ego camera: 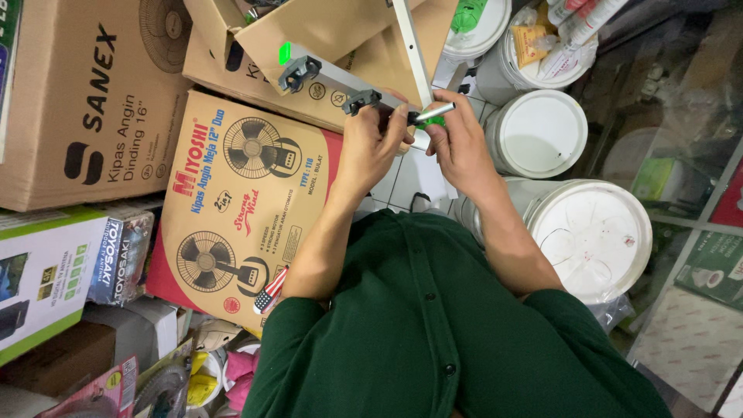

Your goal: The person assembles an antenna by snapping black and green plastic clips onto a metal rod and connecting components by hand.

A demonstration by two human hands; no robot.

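Two hands point(418, 135) on one grey bracket point(340, 85), one screwdriver point(432, 114).

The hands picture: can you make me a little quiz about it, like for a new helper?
1. True or false: the left hand grips the grey bar with black clamps.
2. What does the right hand hold: (a) a green-handled screwdriver, (b) a hammer, (c) a cup?
3. What stands to the right of the hands?

Key:
1. True.
2. a.
3. White lidded buckets.
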